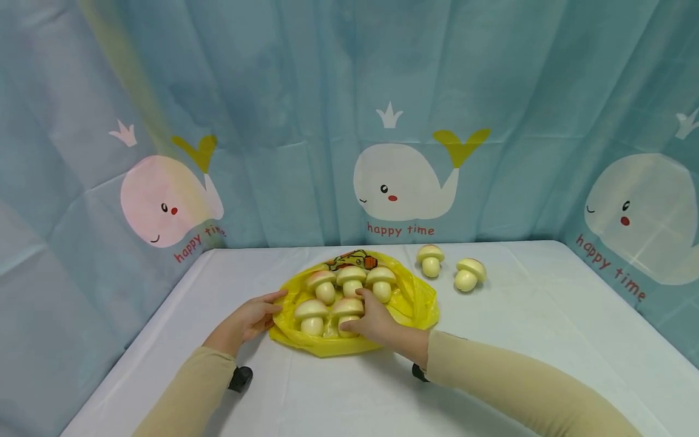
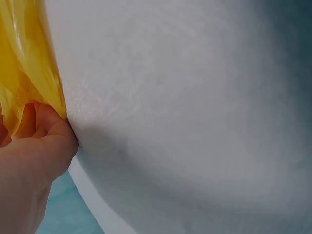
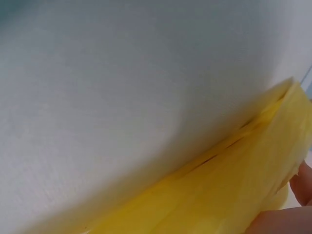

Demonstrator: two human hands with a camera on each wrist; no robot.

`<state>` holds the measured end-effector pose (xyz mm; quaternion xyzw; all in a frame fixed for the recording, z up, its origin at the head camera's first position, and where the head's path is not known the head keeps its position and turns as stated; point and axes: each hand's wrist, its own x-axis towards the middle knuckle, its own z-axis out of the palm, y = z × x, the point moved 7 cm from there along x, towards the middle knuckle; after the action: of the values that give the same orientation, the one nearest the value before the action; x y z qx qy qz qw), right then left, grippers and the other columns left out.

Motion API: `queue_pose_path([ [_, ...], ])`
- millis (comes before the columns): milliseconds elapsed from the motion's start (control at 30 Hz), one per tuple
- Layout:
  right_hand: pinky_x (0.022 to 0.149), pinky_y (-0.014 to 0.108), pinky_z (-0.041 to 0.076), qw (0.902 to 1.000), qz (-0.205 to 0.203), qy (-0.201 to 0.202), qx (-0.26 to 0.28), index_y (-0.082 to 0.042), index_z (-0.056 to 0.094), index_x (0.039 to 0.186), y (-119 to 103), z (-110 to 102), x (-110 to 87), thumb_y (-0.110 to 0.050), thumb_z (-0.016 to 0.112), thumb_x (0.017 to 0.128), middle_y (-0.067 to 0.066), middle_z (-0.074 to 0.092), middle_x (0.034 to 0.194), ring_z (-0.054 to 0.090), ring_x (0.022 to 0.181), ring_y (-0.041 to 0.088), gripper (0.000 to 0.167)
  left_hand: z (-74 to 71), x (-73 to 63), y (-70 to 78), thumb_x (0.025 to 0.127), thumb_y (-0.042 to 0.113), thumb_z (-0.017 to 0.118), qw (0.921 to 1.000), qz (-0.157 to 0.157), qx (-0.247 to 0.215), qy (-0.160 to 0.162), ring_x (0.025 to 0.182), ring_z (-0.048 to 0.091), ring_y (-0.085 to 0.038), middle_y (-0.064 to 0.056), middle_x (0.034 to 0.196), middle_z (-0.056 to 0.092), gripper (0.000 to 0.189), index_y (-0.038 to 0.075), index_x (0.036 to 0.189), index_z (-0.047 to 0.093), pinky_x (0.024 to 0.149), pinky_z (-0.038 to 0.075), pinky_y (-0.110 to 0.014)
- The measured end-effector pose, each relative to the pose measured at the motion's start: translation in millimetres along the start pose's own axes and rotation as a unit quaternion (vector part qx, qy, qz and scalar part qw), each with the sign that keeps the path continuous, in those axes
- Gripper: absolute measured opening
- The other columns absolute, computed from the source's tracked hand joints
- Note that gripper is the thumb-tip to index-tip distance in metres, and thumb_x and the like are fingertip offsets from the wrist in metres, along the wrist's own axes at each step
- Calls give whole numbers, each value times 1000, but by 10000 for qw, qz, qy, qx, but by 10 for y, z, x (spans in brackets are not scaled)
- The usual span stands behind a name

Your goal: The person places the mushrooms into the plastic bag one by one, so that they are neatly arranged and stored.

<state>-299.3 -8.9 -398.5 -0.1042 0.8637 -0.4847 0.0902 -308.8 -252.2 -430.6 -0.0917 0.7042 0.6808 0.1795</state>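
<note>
A yellow plastic bag (image 1: 417, 300) lies spread open on the white table, with several toy mushrooms (image 1: 312, 311) inside, pale-stemmed with pinkish-cream caps. At the bag's left rim, my left hand (image 1: 248, 318) holds the plastic; in the left wrist view its fingers (image 2: 45, 119) curl against the yellow film. My right hand (image 1: 379, 321) reaches over the bag's front edge and grips the front right mushroom (image 1: 345, 309) between thumb and fingers. In the right wrist view, the bag's side (image 3: 219, 195) covers most of that grip.
Two more toy mushrooms (image 1: 430, 261) (image 1: 469, 274) lie on the table (image 1: 524, 315) to the right behind the bag. A blue curtain (image 1: 273, 121) with printed whales hangs along the table's back and sides. Printed orange artwork (image 1: 352, 261) shows on the bag's far part.
</note>
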Motion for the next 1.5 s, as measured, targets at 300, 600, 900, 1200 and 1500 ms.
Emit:
queue_pose_path([
  [300, 98, 48, 41, 9997, -243, -66, -70, 3, 47, 132, -60, 24, -2, -8, 80, 79, 22, 53, 129, 52, 116, 34, 63, 20, -26, 14, 102, 3, 41, 9994, 175, 108, -270, 143, 17, -40, -26, 158, 10, 58, 3, 155, 18, 113, 20, -49],
  [600, 99, 49, 41, 9997, 185, -124, 43, 0, 42, 140, 41, -33, -21, -15, 80, 81, 22, 48, 136, 49, 120, 35, 71, 22, -25, 15, 102, 4, 43, 9993, 180, 92, -305, 142, 21, -39, -25, 158, 12, 58, 4, 155, 20, 112, 23, -47],
  [900, 95, 48, 43, 9995, 329, -19, -12, -1, 43, 139, 106, -175, -52, -13, 81, 79, 22, 51, 130, 50, 117, 37, 72, 40, -36, 14, 102, 0, 38, 9999, 48, 57, -136, 142, 19, -41, -27, 157, 12, 55, 2, 154, 19, 112, 21, -50],
  [1200, 93, 45, 45, 9992, 254, 148, 282, -1, 46, 138, 158, -411, -91, -11, 79, 80, 23, 50, 132, 52, 114, 36, 67, 37, -25, 33, 102, 0, 39, 9999, 52, 34, -148, 141, 21, -40, -27, 157, 13, 56, 2, 154, 19, 112, 22, -49],
  [1500, 85, 39, 50, 9957, 133, 638, 664, -1, 44, 140, 182, -735, -161, -4, 74, 84, 21, 53, 129, 55, 105, 32, 63, 28, -3, 17, 102, 2, 40, 9999, 65, 77, -130, 142, 21, -40, -26, 157, 13, 56, 3, 154, 20, 112, 23, -48],
])
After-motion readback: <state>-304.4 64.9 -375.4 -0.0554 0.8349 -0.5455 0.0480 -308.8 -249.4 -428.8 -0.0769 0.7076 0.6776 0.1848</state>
